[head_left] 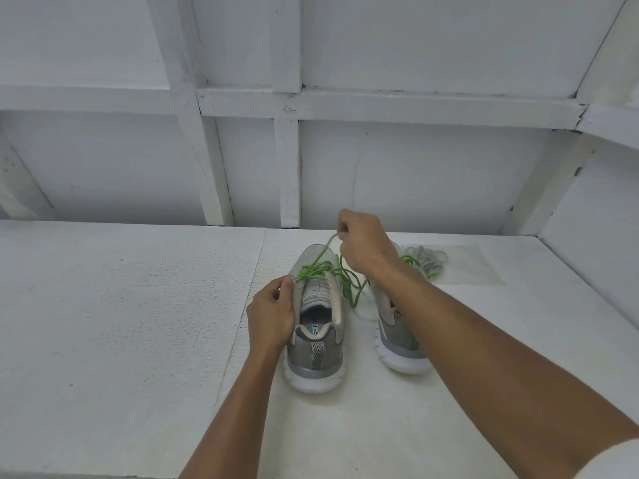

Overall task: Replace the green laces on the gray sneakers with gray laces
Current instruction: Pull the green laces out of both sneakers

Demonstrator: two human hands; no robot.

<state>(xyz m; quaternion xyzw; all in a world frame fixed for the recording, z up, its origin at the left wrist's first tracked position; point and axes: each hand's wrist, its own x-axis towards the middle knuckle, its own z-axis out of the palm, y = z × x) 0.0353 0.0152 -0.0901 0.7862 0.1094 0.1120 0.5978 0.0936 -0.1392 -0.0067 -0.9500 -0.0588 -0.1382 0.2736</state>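
Observation:
Two gray sneakers stand heel-toward-me on the white surface. My left hand [271,314] grips the left side of the left sneaker [316,340] by its collar and eyelet edge. My right hand [364,245] pinches a strand of the green lace [323,267] and holds it taut above that shoe's toe. Loose green loops hang between the shoes. The right sneaker [397,340] is partly hidden under my right forearm, with green lace showing by its front. A bundle of gray laces [427,259] lies just beyond it.
The shoes sit on a white textured board [138,323] with a seam running left of the left sneaker. A white panelled wall [287,167] with upright battens rises right behind the surface. A clear plastic sheet [477,267] lies under the gray laces.

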